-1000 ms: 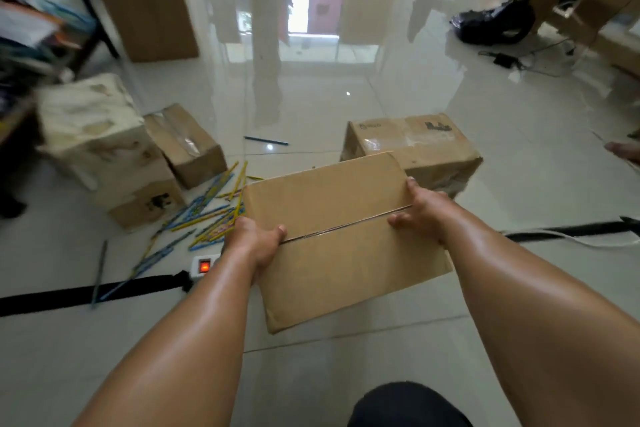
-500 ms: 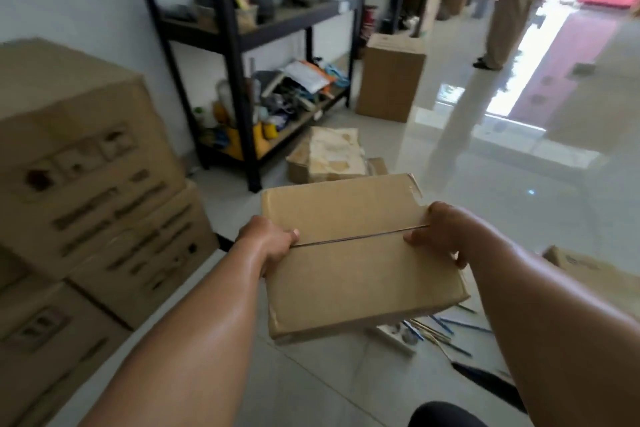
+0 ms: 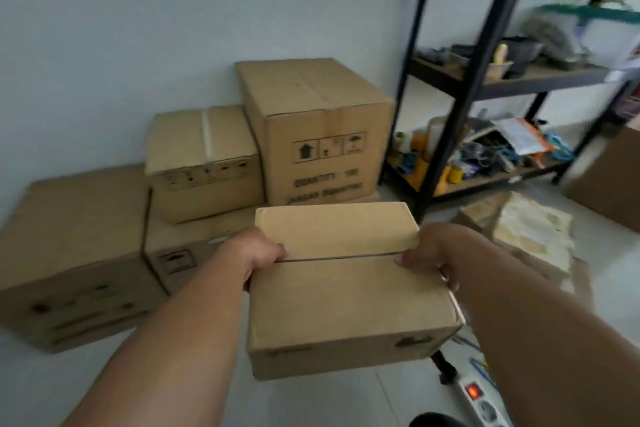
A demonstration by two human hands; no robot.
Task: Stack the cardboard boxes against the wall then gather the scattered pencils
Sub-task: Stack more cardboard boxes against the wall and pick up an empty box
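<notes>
By the pale wall (image 3: 138, 28), left hand (image 3: 254, 255) and right hand (image 3: 434, 253) grip a cardboard box (image 3: 346, 305).

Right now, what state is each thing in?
carried box, closed, held in the air by both hands
left hand, grips the carried box's left edge
right hand, grips its right edge
tall box, closed, upright, by the wall
taped box, closed, stacked on a lower box
power strip, switch lit red

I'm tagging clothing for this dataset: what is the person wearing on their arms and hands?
Nothing visible. The left hand and right hand are ungloved; the left forearm and right forearm are bare to the frame's edge: no sleeve, watch or band.
</notes>
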